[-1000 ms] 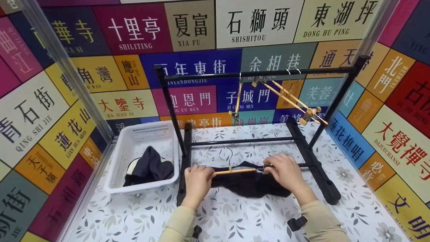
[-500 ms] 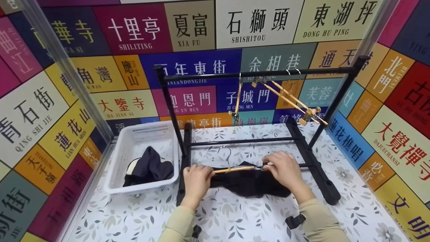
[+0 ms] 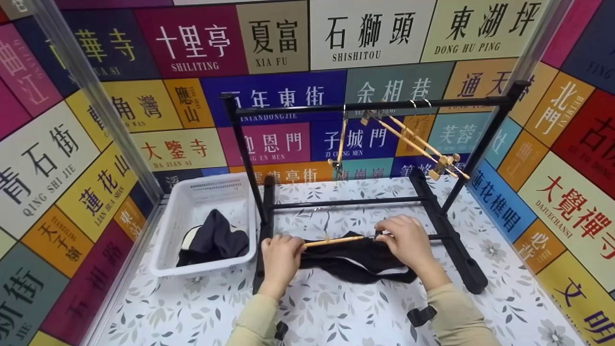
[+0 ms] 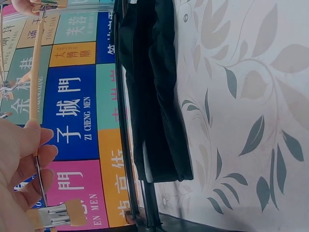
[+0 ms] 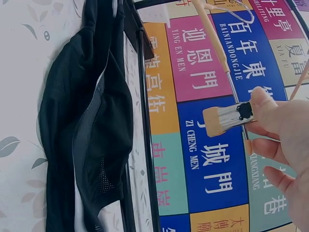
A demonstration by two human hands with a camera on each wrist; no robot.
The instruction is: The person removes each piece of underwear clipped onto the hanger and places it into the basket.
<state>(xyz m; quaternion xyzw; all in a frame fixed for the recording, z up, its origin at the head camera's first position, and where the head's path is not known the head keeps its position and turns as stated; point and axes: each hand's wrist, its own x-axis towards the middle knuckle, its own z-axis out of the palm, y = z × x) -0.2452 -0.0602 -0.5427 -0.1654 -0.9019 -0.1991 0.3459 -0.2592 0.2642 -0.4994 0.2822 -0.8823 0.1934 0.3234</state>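
A wooden clip hanger (image 3: 336, 241) is held level between both hands, its metal hook pointing up. My left hand (image 3: 281, 259) grips its left end; in the left wrist view, thumb and fingers close round the wooden bar (image 4: 35, 92), with a wooden-padded clip (image 4: 58, 215) past them. At the other end my right hand (image 3: 408, 242) pinches the clip (image 5: 227, 120), as the right wrist view shows. Below the hanger lies a black garment (image 3: 355, 269), spread on the table near the rack's lower bar. No cloth shows between that clip's pads.
A black rack (image 3: 307, 108) stands behind the hands, with several wooden hangers (image 3: 413, 140) on its top bar. To the left, a white basket (image 3: 158, 259) holds a dark garment (image 3: 216, 240). A leaf-patterned cloth (image 3: 336, 312) covers the table.
The hanger's right end has risen slightly and its hook has shifted left. A pale gap has appeared across the black garment. Both hands keep their hold.
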